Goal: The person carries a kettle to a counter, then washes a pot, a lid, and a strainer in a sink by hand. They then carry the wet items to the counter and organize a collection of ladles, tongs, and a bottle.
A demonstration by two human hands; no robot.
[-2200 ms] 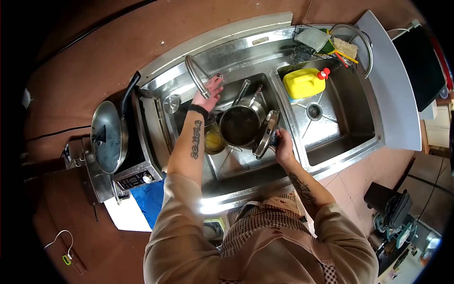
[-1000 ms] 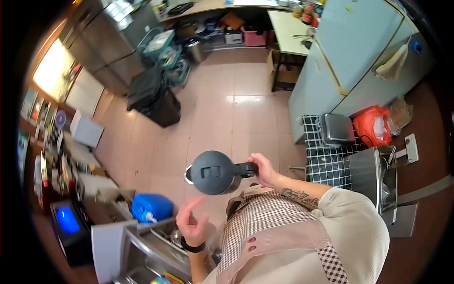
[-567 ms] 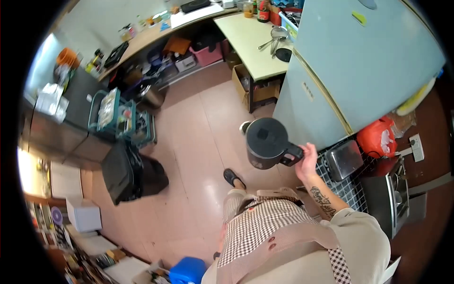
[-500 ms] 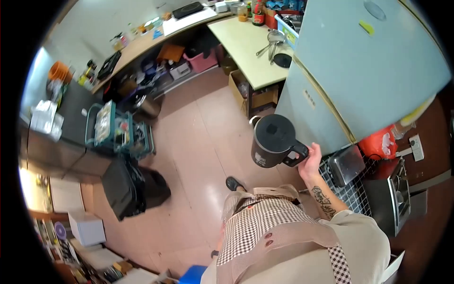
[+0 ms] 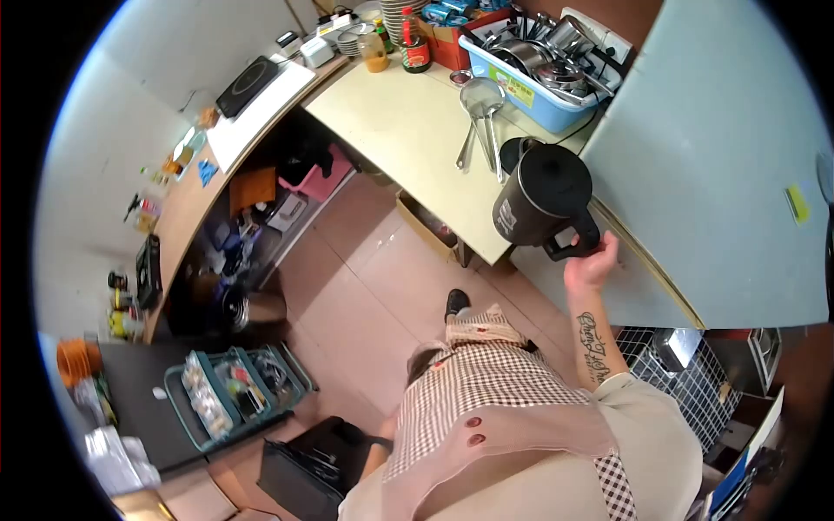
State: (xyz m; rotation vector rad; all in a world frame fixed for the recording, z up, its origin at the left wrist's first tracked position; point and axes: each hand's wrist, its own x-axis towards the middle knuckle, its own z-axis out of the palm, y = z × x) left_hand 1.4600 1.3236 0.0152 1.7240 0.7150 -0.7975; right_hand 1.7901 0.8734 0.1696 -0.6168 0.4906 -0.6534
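Black kettle (image 5: 543, 200): gripped by its handle in the right hand (image 5: 592, 265), at the bench (image 5: 408, 130) edge, near the strainers (image 5: 480, 95) on the bench; left hand unseen.

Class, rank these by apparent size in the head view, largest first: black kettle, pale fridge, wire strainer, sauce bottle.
1. pale fridge
2. black kettle, though it is nearer the camera
3. wire strainer
4. sauce bottle

Strainers (image 5: 480, 94) on table (image 5: 391, 130) nr blue bin (image 5: 549, 111)
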